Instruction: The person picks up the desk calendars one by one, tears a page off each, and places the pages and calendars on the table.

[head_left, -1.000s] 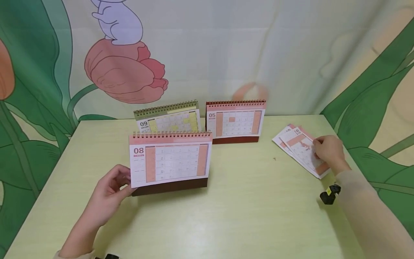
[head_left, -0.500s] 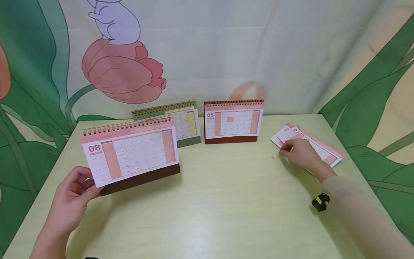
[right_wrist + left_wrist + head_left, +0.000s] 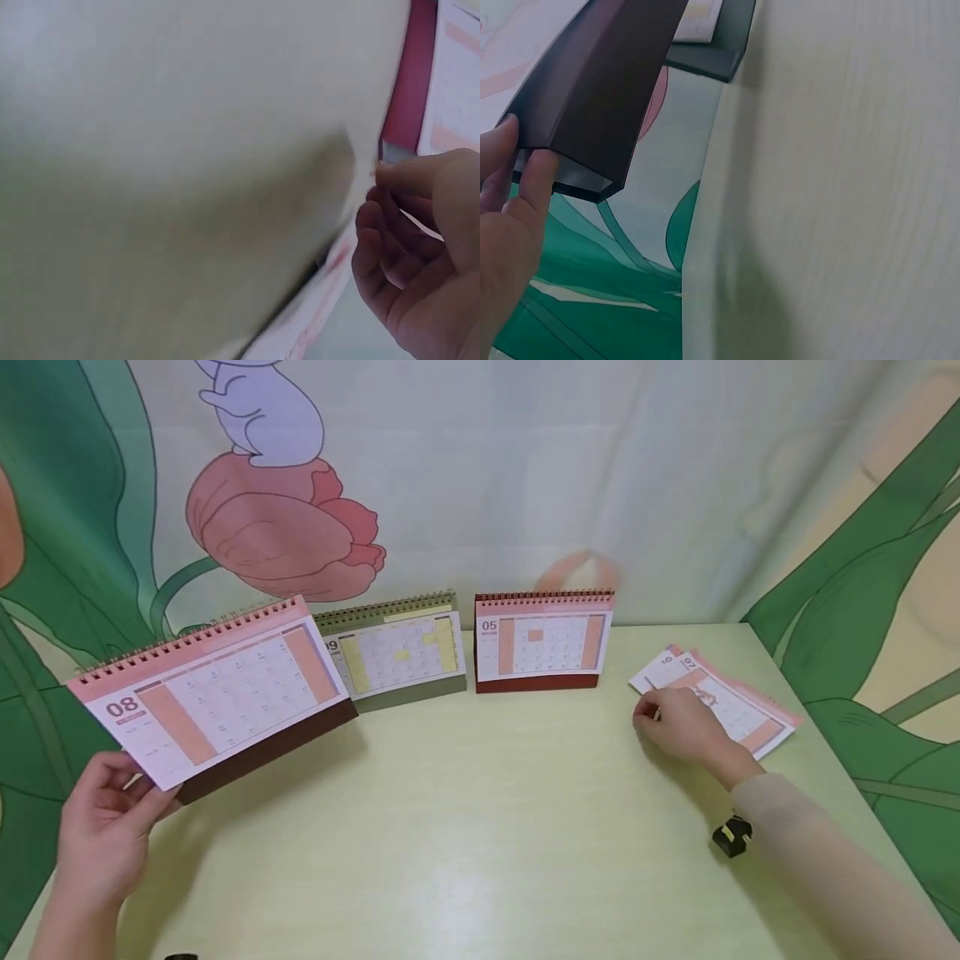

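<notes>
My left hand (image 3: pixel 105 827) grips the lower left corner of a pink desk calendar (image 3: pixel 232 693) marked 08, held tilted above the table. In the left wrist view its dark brown stand (image 3: pixel 592 90) shows, fingers hooked inside the open end. My right hand (image 3: pixel 686 727) is low over the table at the right, before some loose calendar cards (image 3: pixel 738 706). Its thumb and index finger come together at a tiny reddish scrap (image 3: pixel 373 173), seen faintly in the right wrist view. In the head view the hand hides that scrap.
A green-framed calendar (image 3: pixel 405 652) marked 09 stands at the back, partly behind the held one. Right of it stands a red-based calendar (image 3: pixel 540 643) marked 05. The pale table (image 3: pixel 450 827) meets a printed curtain (image 3: pixel 465 485) behind.
My left hand has carried the 08 calendar left and tilted it, uncovering the 09 calendar. My right hand has left the loose cards and moved left to the tiny scrap.
</notes>
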Tool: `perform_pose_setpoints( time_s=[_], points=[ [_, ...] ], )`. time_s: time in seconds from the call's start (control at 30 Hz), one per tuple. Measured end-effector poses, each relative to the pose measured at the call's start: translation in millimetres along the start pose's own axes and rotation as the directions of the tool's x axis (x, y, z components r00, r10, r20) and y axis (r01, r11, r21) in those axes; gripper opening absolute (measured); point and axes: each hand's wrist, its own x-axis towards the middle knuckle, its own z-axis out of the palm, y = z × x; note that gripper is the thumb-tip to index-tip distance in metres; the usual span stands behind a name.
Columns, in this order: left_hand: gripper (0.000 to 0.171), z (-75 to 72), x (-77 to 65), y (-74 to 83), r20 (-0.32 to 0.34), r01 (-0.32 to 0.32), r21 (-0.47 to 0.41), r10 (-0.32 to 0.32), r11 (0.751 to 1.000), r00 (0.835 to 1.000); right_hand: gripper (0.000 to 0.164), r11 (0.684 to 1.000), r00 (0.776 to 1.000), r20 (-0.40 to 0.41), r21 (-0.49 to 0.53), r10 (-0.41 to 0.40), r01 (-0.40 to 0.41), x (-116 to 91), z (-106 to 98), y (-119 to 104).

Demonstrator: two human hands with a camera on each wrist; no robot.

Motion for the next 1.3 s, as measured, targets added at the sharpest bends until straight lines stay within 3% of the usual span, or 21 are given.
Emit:
perform_pose_setpoints(
  time_s=[0.1, 0.2, 0.33, 0.43, 0.57, 0.8, 0.9, 1.0, 1.07, 1.13, 1.2, 1.3],
  points=[
    [0.032, -6.3, 6.7, -1.1, -0.074, 0.018, 0.044, -0.015, 0.999, 0.997, 0.014, 0.999, 0.997, -0.064, 0.018, 0.047, -0.046, 0.4, -11.3, 8.0],
    [0.033, -13.9, 12.6, -2.6, -0.107, 0.044, 0.090, -0.034, 0.995, 0.994, 0.020, 0.988, 0.982, -0.120, 0.057, 0.149, -0.143, -1.2, -24.1, 22.7],
    [0.034, -22.9, 16.4, -6.5, -0.137, 0.081, 0.115, -0.065, 0.990, 0.988, 0.026, 0.945, 0.932, -0.169, 0.121, 0.322, -0.304, -7.0, -34.3, 47.5],
    [0.036, -26.8, 18.2, -11.0, -0.177, 0.106, 0.126, -0.083, 0.986, 0.981, 0.028, 0.917, 0.901, -0.177, 0.124, 0.397, -0.380, -12.4, -37.0, 65.2],
    [0.037, -29.9, 22.8, -17.3, -0.176, 0.110, 0.133, -0.086, 0.985, 0.981, 0.031, 0.899, 0.881, -0.177, 0.111, 0.438, -0.424, -18.6, -37.3, 80.8],
    [0.036, -32.6, 28.6, -24.8, -0.140, 0.125, 0.122, -0.108, 0.985, 0.984, 0.028, 0.900, 0.872, -0.219, 0.113, 0.437, -0.422, -22.0, -36.6, 86.8],
    [0.036, -33.3, 32.3, -26.2, -0.138, 0.162, 0.149, -0.142, 0.976, 0.980, 0.024, 0.897, 0.866, -0.234, 0.108, 0.442, -0.429, -21.8, -38.2, 84.5],
    [0.034, -34.8, 36.6, -25.5, -0.151, 0.232, 0.203, -0.204, 0.951, 0.967, 0.025, 0.894, 0.868, -0.216, 0.092, 0.447, -0.438, -21.5, -40.6, 82.2],
    [0.030, -36.0, 39.4, -24.8, -0.167, 0.290, 0.249, -0.254, 0.924, 0.953, 0.025, 0.900, 0.876, -0.204, 0.080, 0.436, -0.429, -21.4, -41.7, 81.4],
    [0.023, -36.2, 42.1, -24.1, -0.178, 0.321, 0.399, -0.271, 0.859, 0.946, 0.026, 0.905, 0.886, -0.187, 0.064, 0.425, -0.421, -21.5, -42.3, 80.8],
    [0.014, -35.8, 44.7, -24.6, -0.179, 0.324, 0.551, -0.271, 0.769, 0.946, 0.028, 0.908, 0.891, -0.173, 0.050, 0.419, -0.417, -21.8, -42.7, 80.2],
    [0.012, -35.7, 48.0, -26.0, -0.154, 0.272, 0.747, -0.240, 0.607, 0.959, 0.033, 0.905, 0.891, -0.160, 0.040, 0.425, -0.424, -22.6, -43.3, 78.9]
  ],
)
